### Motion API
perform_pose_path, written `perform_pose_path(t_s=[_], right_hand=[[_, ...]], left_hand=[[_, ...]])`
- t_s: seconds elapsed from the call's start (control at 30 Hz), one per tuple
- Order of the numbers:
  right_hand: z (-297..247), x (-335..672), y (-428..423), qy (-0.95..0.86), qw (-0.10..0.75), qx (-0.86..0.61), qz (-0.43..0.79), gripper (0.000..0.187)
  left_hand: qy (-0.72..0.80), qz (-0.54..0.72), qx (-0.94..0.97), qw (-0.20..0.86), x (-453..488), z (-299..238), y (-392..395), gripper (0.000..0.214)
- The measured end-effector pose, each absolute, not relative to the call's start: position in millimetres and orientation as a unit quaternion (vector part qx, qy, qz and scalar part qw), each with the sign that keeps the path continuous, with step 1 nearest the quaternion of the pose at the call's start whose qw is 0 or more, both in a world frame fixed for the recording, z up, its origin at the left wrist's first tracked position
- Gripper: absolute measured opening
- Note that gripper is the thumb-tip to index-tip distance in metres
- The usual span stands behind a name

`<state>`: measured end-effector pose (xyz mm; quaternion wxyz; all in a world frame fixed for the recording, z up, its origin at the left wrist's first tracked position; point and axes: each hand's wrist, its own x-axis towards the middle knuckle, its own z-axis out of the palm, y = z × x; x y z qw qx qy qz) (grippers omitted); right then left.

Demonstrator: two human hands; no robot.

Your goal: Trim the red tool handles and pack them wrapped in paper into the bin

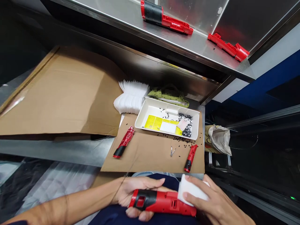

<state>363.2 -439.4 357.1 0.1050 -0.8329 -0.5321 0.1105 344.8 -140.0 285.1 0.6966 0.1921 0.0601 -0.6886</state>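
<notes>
Low in the view, my left hand [131,190] is wrapped round the black end of a red and black plastic tool housing [164,201], which lies roughly level above my lap. My right hand [211,200] pinches a white foam block [191,190] between thumb and fingers. That block touches the red end of the housing. Beyond my hands, on a cardboard sheet, lie a second red and black housing part [124,142] on the left and a third [191,157] on the right. A small pair of silver nippers [172,152] rests between them.
A white tray [138,121] holds small black pieces, yellow labels and white pads. Black bits are scattered beside it on the cardboard sheet [145,156]. Behind stand a stack of white sheets [132,98], a green pouch [168,93] and a large carton [63,93]. Red housings [166,18] lie on the metal shelf.
</notes>
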Motion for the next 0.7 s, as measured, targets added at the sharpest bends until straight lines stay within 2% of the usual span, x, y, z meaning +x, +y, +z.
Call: perform_pose_path(t_s=[0.1, 0.33, 0.53, 0.7], right_hand=[[364, 366, -437, -0.548, 0.09, -0.825, 0.105, 0.046], [360, 367, -436, -0.551, 0.122, -0.817, 0.122, 0.052], [363, 368, -439, -0.55, 0.111, -0.821, 0.104, 0.055], [359, 372, -443, -0.53, 0.126, -0.835, 0.081, 0.056]], left_hand=[[0.068, -0.68, 0.204, 0.701, 343, 286, -139, 0.065], [0.075, -0.668, 0.202, 0.712, 342, 284, -136, 0.065], [0.126, -0.671, 0.207, 0.701, 336, 278, -132, 0.077], [0.112, -0.66, 0.158, 0.726, 327, 258, -129, 0.069]])
